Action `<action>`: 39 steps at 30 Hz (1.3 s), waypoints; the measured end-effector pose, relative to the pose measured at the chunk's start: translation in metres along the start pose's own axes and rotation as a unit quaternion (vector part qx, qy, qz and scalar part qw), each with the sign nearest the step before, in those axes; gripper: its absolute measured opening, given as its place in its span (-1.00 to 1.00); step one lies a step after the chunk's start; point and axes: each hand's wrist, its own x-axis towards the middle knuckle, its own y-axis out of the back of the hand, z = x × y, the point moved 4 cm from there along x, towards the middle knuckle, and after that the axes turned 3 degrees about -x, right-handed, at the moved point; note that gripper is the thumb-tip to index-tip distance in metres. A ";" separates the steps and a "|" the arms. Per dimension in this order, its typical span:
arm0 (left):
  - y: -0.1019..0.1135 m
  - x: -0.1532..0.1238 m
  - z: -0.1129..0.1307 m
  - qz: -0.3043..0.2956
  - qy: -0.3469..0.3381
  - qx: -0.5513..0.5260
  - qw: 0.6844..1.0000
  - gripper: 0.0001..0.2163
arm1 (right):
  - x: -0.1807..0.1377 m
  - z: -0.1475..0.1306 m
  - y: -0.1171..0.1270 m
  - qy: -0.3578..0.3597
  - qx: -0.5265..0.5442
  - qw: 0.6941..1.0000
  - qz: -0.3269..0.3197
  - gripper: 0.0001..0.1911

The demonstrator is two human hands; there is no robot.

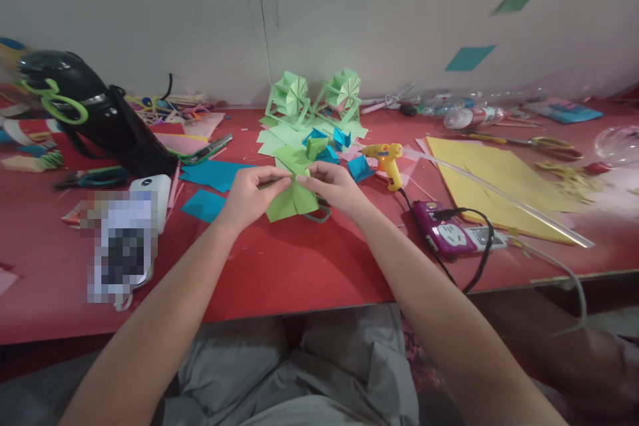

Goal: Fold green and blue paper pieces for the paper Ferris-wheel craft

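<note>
both hands meet over the red worktop (299,266). the left hand (248,194) and right hand (333,186) each pinch the top edge of a folded green paper (292,201), which hangs below their fingertips, just above the worktop.

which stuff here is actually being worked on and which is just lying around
In hand: green folded paper, pinched by left hand and right hand.
Lying about, untouched: glue gun, yellow sheet, power strip, scissors, black bag.
</note>
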 end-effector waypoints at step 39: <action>0.003 0.001 -0.012 0.029 0.046 -0.048 0.997 -0.72 | 0.004 0.003 0.009 0.071 -0.044 0.994 0.071 -0.72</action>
